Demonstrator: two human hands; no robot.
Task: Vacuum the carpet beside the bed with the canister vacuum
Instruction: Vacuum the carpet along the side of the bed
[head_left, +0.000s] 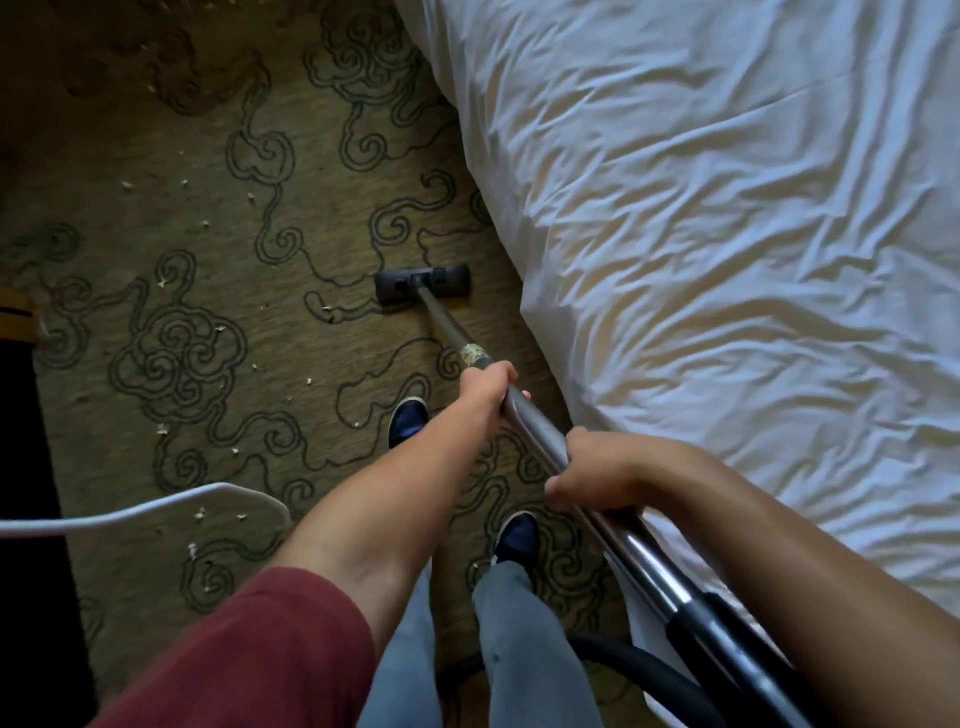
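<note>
Head view: both hands (485, 387) on wand (535, 431)

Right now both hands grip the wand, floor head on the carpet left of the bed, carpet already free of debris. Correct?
Not quite. The head view shows pale debris on the carpet. Otherwise right: left hand and right hand grip the wand, floor head left of the bed.

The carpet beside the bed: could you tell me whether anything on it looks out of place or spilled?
Yes. Small pale scraps lie scattered over the patterned carpet, mostly left of the vacuum head, so that stretch looks uncleaned. A white cord also trails across the carpet at the lower left.
</note>
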